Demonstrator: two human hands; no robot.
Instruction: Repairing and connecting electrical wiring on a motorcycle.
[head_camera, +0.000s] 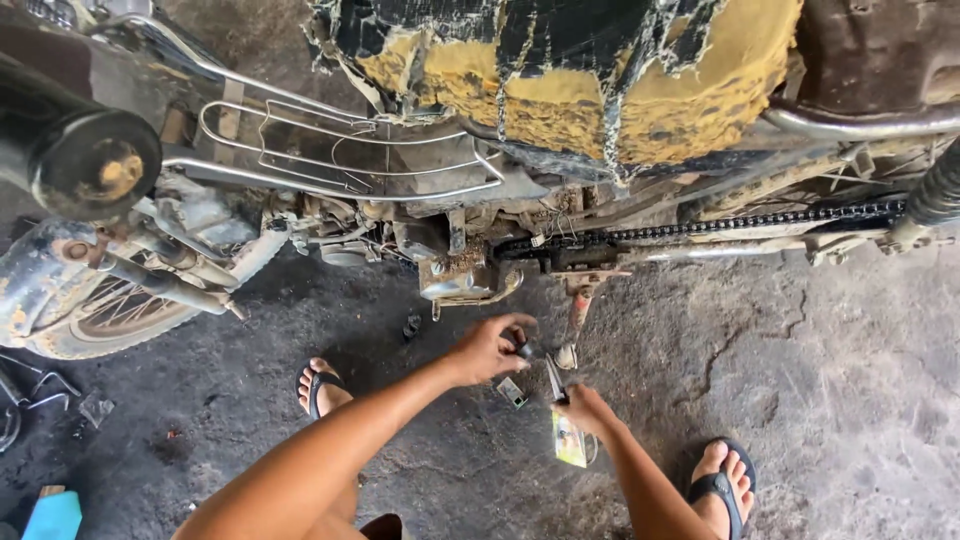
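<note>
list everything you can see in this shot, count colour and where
motorcycle: one, rusty and grimy, across the top of the view
seat: one, torn black cover over yellow foam, top centre
drive chain: one, black, running right from the middle
rear rack: one, bare metal wire, upper left
wheel: one, spoked, muddy, far left
small dark part: one, pinched in the left hand's fingers
slim tool: one, dark, held up by the right hand
packet: one, yellow-green, under the right hand
small card: one, pale, on the floor between the hands
blue thing: one, bottom left corner
concrete floor: grey, oil-stained, cracked
flip-flops: two, black, on the person's feet
left hand: centre
right hand: just right of centre
</note>
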